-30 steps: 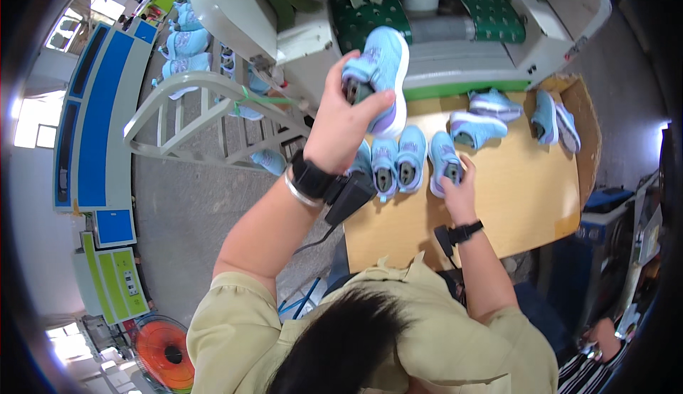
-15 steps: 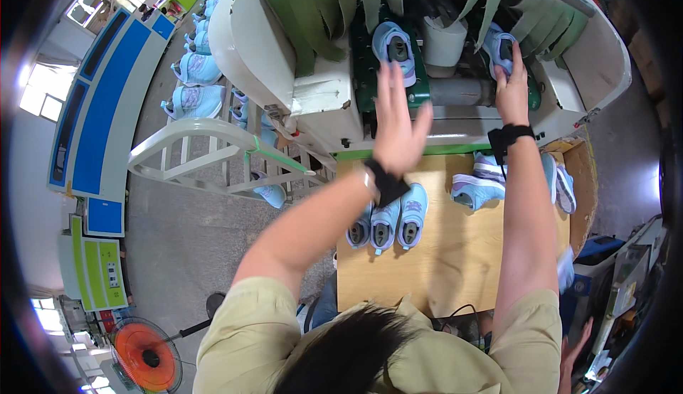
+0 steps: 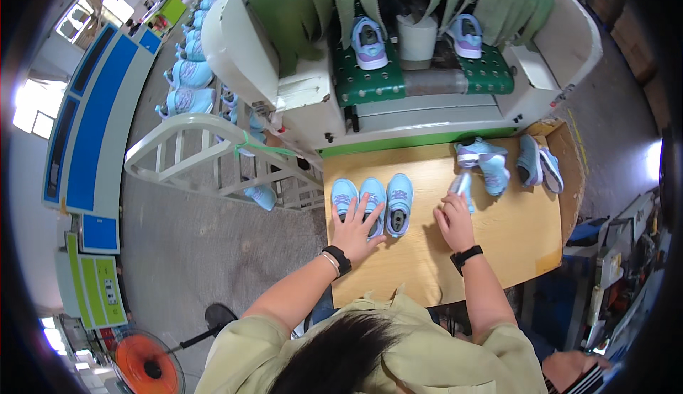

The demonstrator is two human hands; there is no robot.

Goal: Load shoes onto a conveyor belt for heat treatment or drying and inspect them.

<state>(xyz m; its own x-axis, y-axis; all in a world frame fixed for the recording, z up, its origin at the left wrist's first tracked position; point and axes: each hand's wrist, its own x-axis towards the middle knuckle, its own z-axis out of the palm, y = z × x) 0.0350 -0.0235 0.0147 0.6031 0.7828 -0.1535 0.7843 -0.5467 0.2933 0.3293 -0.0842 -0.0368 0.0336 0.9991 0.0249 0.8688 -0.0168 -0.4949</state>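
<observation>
My left hand (image 3: 356,233) lies with fingers spread over the heel ends of two light-blue sneakers, one on the left (image 3: 344,193) and one in the middle (image 3: 373,189). A third blue sneaker (image 3: 400,198) stands beside them, apart from the fingers. With curled fingers my right hand (image 3: 457,223) grips the end of a blurred light-blue sneaker (image 3: 462,182) on the wooden table (image 3: 441,273). Just past it, two more sneakers rest against each other, one with a pale sole (image 3: 469,154) and one tilted (image 3: 494,173).
Two sneakers (image 3: 369,49) (image 3: 467,37) sit on the machine's green perforated belt (image 3: 491,74) beneath hanging strips. A cardboard box (image 3: 573,173) holds a pair of sneakers (image 3: 549,169) at the right. Left stands a white rack (image 3: 178,125) with several sneakers; a person's arm (image 3: 569,369) shows lower right.
Both hands have come back from the machine to the table, leaving two sneakers on the belt. The left now rests over the row of sneakers; the right has taken hold of another.
</observation>
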